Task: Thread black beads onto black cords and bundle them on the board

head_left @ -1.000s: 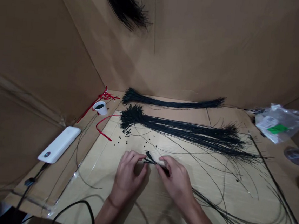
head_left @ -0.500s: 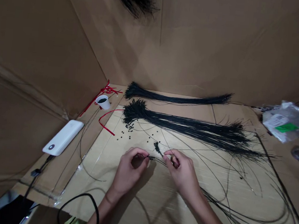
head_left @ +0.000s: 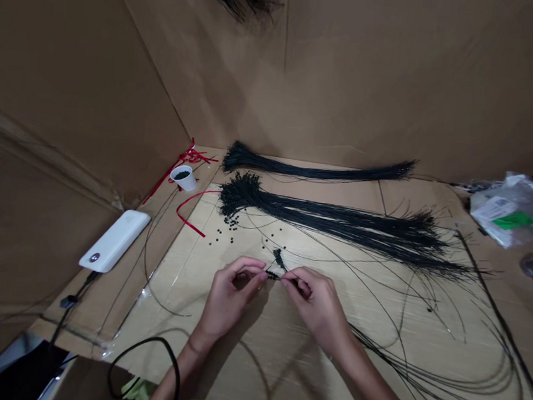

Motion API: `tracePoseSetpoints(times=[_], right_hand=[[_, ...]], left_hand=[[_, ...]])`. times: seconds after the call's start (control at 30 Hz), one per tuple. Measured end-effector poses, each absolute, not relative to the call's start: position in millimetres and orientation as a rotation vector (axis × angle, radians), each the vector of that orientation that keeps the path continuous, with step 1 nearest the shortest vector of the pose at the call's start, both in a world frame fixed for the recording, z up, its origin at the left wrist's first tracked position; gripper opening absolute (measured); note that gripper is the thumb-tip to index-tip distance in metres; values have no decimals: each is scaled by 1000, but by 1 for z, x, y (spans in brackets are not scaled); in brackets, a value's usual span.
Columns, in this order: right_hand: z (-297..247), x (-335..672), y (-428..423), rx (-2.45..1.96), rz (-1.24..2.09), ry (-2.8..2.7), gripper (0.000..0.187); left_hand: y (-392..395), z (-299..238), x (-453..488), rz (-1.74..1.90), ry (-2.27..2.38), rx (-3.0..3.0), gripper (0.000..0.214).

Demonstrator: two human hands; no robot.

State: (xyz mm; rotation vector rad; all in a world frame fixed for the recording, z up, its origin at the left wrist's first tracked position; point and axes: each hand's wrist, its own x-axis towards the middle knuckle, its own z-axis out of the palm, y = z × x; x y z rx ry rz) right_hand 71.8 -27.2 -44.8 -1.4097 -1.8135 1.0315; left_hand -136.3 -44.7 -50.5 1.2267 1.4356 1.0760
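Over the near middle of the tabletop point(head_left: 295, 341), a small bunch of black strands point(head_left: 278, 258), pinched in the right hand point(head_left: 317, 296). Just left, beaded strand ends point(head_left: 271, 276) between thumb and finger of the left hand point(head_left: 230, 294). Farther off, scattered beads point(head_left: 233, 222), then a thick black bundle point(head_left: 270, 205) and a slimmer black bundle point(head_left: 316, 173). At left, a white cup point(head_left: 187, 183).

Thin black strands point(head_left: 278, 258), knobbly-ended, bunched
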Motion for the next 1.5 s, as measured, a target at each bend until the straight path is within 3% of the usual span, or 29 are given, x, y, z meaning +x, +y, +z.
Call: tracePoseSetpoints(times=[0.67, 1.5], right_hand=[[-46, 78, -31, -1341, 1191, -1770, 21], [-40, 89, -29, -1426, 1081, -1717, 21]], left_hand=[[-43, -43, -138, 1029, 1417, 1283, 31], [-36, -43, -131, 1054, 1485, 1234, 24]])
